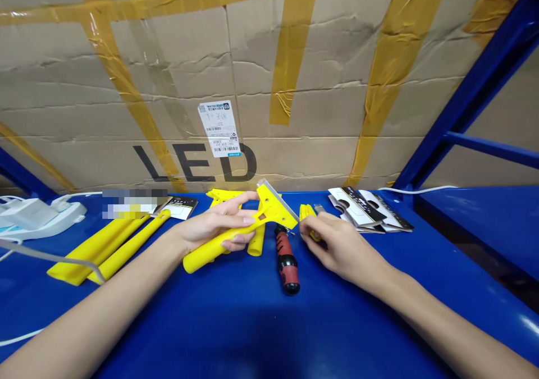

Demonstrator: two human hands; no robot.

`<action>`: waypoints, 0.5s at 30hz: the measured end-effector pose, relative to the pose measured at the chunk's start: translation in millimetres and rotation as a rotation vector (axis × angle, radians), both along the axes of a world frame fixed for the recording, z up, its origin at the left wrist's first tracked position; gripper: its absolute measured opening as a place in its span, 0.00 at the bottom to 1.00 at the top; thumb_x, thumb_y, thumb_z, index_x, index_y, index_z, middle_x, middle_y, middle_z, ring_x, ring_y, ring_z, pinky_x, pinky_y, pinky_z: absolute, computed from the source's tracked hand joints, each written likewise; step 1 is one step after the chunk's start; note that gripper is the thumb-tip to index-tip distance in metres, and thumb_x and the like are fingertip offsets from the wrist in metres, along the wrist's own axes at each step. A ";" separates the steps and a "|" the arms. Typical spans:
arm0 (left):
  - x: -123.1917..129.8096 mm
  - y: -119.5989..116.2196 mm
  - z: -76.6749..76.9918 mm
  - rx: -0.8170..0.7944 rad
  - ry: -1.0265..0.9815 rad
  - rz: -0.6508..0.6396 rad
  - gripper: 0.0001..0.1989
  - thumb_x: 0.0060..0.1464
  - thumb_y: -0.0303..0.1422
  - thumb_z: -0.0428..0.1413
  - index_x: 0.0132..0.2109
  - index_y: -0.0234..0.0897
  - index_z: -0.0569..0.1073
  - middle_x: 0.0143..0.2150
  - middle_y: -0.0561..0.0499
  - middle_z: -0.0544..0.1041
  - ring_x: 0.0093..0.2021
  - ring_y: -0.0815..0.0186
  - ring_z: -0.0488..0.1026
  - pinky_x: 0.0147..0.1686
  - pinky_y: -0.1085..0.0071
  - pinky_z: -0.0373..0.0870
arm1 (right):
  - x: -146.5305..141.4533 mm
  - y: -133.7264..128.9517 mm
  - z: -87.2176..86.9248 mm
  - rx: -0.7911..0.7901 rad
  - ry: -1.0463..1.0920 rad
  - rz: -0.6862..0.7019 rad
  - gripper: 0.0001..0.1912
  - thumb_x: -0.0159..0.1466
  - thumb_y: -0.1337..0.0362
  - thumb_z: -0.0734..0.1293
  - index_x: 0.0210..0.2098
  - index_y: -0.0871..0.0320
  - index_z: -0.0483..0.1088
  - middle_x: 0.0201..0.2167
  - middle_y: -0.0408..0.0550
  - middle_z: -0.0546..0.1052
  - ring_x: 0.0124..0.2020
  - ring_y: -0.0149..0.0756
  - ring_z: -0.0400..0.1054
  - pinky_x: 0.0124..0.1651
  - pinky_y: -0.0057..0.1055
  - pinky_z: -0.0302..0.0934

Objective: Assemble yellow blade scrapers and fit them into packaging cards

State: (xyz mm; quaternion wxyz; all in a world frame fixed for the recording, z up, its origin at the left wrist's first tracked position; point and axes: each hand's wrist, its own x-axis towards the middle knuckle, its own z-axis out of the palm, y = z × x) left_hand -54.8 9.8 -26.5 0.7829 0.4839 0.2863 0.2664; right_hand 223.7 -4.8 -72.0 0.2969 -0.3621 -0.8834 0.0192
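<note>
A yellow scraper (223, 243) with a wide head and a pale blade edge lies in my left hand (219, 219), its handle slanting down to the left. Fingers closed, my right hand (332, 236) is at a small yellow part (306, 210), just right of the scraper's head; the fingers hide most of this part. A small greyish piece (319, 208) shows by the same fingertips. Between my hands rests a red and black screwdriver handle (288, 264); its upper end sits close under the scraper head. Behind my left hand are more yellow scraper pieces (255, 245), partly covered.
Long yellow handles (126, 247) lie at left beside a white power strip (42, 219) and cables. Printed card packaging (357, 208) lies at right. A large taped cardboard box (261, 87) stands behind the blue surface (252, 323), with blue metal posts (471, 92) at the sides.
</note>
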 end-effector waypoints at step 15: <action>18.2 -11.4 5.1 0.192 0.151 -0.094 0.19 0.63 0.32 0.59 0.55 0.44 0.58 0.32 0.58 0.68 0.23 0.76 0.63 0.22 0.79 0.59 | -18.3 -17.5 2.2 0.153 0.274 0.000 0.09 0.68 0.74 0.63 0.37 0.55 0.60 0.31 0.44 0.71 0.33 0.35 0.68 0.35 0.31 0.62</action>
